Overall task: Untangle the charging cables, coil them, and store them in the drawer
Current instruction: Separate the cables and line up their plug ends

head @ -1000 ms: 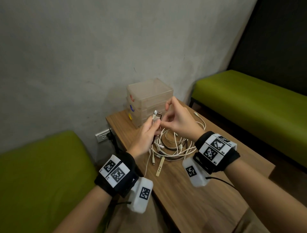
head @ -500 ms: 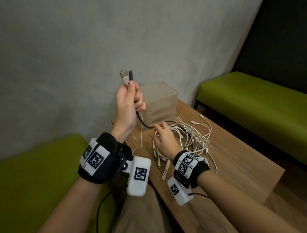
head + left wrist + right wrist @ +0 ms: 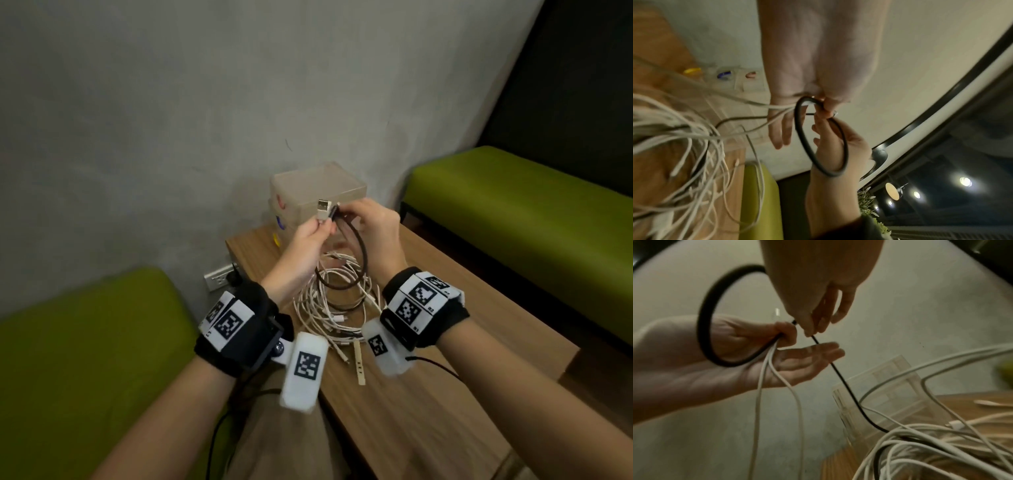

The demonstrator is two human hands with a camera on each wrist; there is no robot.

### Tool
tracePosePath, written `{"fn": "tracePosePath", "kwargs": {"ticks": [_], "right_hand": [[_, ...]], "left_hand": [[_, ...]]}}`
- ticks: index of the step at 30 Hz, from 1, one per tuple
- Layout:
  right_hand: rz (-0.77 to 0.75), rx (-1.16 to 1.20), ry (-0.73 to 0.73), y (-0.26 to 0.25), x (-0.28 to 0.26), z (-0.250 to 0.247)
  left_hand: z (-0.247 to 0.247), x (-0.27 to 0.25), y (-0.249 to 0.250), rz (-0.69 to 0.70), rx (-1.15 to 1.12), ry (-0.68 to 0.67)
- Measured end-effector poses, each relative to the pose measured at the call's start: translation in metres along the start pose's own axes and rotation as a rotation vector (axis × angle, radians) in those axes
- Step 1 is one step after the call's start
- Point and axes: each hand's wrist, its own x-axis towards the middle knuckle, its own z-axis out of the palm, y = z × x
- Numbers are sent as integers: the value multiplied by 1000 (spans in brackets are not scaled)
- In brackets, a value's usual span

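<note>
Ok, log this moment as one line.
left hand pinches black cable and white plug | right hand pinches black cable | drawers shut

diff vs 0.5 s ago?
The left hand came down from head height to in front of the drawer box, still pinching the plugs. The right hand left the white tangle and now pinches the black cable, forming a loop. Tangle and box unmoved.

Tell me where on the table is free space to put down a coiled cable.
Bare wood lies on the table right of the white cable pile, toward the bench, and on its near end. Crowded: between pile and drawer box.
</note>
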Motion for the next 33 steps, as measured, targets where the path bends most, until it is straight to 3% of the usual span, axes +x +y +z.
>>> {"fn": "tracePosePath", "kwargs": {"ticks": [5, 8, 11, 14, 17, 22, 30, 33], "right_hand": [[30, 14, 53, 6, -9, -3], [-30, -16, 20, 4, -18, 1], [-30, 16, 50, 1, -23, 7], [55, 130, 55, 4, -25, 13], [221, 170, -118, 13, -43, 28], [241, -263, -587, 27, -76, 64], [414, -484, -865, 48, -87, 59], [454, -465, -885, 47, -76, 52]], "left_hand": [[1, 8, -6, -25, -43, 39], [-8, 16, -17, 34, 20, 178], [-13, 18, -26, 67, 229, 102], [-15, 13, -30, 81, 255, 72], [-17, 15, -33, 118, 175, 150], [-8, 19, -8, 210, -85, 221], [4, 8, 70, 491, -289, 78], [6, 5, 75, 499, -248, 30]]}}
